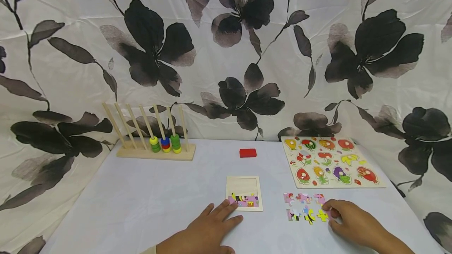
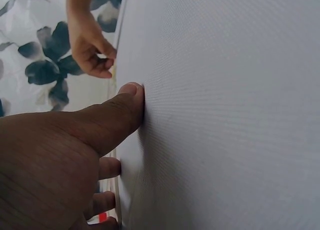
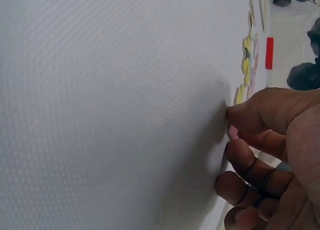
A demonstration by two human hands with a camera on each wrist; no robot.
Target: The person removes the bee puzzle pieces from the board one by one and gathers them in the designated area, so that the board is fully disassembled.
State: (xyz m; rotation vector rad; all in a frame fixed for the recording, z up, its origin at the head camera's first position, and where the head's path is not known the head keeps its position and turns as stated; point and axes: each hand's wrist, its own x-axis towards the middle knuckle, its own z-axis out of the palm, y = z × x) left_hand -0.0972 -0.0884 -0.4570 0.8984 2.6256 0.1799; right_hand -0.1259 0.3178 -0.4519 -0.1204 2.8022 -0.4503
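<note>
Right wrist view, scene turned sideways. White textured tabletop (image 3: 110,90) fills the left and centre. Right hand (image 3: 300,145) enters from the right edge; thumb and fingers bent, pinching a small pink puzzle piece (image 3: 232,132), mostly hidden, one edge visible between the tips. Remaining fingers curled below, near the surface; soft shadow beside them. Just above the thumb: a yellow puzzle piece (image 3: 239,95), then further puzzle pieces (image 3: 246,63) in yellow, black and pink, seen nearly edge-on. Beyond: a red block (image 3: 269,53). Floral cloth (image 3: 302,76) at far right.
</note>
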